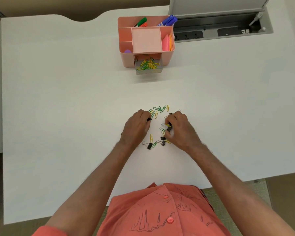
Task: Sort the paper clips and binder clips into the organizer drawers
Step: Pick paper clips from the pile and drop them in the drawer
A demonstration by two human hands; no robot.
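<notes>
Both my hands work a scatter of clips near the middle of the white desk, a little toward its near edge. My left hand is curled, fingers pinched narrow on a black binder clip that shows only at the fingertips. My right hand is curled too, thumb and fingers closed on another black binder clip, with a yellow paper clip lying against it.

Between and below the hands I count three more binder clips flat on the desk: one nearest the near edge, one beside it, and one just above that. A sixth peeks out at my right fingertips.

Loose paper clips, green and yellow, fan out just beyond my fingertips, roughly eight of them; overlaps blur the count. A single yellow one and a green one lie lower, near the binder clips.

Toward the far edge stands the pink organizer. Its one clear drawer is pulled open toward me and holds a tangle of green and yellow paper clips too dense to count. Markers stand in the rear compartments: one green and a blue bunch.
</notes>
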